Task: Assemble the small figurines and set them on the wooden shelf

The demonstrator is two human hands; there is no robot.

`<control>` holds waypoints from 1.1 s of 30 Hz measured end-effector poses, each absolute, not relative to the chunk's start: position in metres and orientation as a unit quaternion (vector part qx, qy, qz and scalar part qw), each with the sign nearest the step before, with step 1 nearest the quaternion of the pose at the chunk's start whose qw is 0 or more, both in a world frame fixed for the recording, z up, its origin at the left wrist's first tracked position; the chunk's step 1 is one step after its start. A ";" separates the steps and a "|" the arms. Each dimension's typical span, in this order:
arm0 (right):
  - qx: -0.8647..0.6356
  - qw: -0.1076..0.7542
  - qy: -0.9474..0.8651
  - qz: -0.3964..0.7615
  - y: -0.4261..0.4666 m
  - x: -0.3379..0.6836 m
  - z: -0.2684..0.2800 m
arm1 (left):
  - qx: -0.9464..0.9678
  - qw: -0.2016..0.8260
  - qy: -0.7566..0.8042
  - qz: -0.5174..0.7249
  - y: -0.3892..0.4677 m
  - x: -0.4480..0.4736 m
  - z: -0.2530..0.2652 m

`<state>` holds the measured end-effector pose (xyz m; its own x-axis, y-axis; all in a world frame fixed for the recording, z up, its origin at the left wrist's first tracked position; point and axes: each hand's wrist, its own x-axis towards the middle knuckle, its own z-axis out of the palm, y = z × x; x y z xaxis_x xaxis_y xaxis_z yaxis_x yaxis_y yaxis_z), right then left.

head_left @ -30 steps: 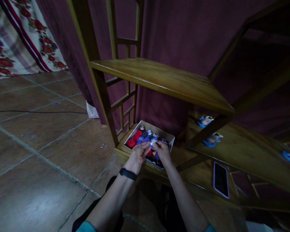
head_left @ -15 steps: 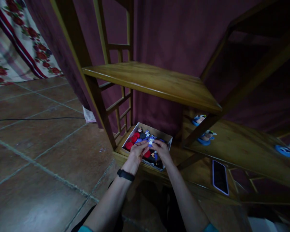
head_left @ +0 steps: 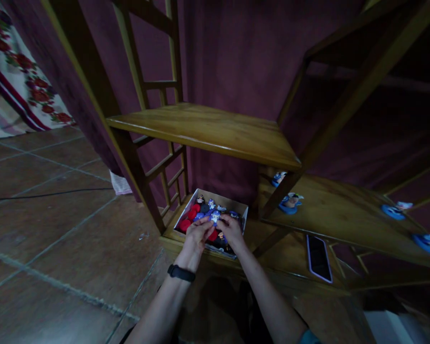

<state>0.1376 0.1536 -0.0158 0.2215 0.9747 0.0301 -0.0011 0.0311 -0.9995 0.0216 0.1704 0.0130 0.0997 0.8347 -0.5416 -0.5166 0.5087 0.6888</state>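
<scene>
Between the fingertips of my left hand (head_left: pixel 198 233) and my right hand (head_left: pixel 231 230) is a small white and purple figurine (head_left: pixel 215 217). Both hands pinch it from the sides, just above an open cardboard box (head_left: pixel 236 205). Inside the box lie several figurines and round pieces: red pieces (head_left: pixel 185 225) at the left, a white and purple figurine (head_left: pixel 211 204) at the back, and a dark-haired figurine (head_left: pixel 200 199) in the far left corner. My hands hide part of the contents. A black band (head_left: pixel 181 273) circles my left wrist.
The box stands on the low shelf of a wooden rack, under a higher shelf board (head_left: pixel 204 125). To the right, figurines on blue bases (head_left: pixel 289 204) stand on another board (head_left: pixel 329 200). A phone (head_left: pixel 318 258) lies below it. A cable (head_left: pixel 50 194) crosses the tiled floor.
The view has swung a little to the right, bringing another blue-based figurine in at the right edge. Both hands keep hold of the figurine over the box.
</scene>
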 end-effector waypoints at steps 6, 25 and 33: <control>-0.574 0.541 -0.518 0.331 0.143 0.136 -0.003 | 0.220 0.718 0.466 0.468 0.170 0.018 0.010; -0.541 0.617 -0.498 0.279 -0.039 0.253 0.162 | 0.264 0.769 0.452 0.367 0.189 -0.018 0.012; -0.607 0.637 -0.474 0.025 0.003 0.325 0.186 | 0.248 0.776 0.454 0.361 0.185 -0.014 0.021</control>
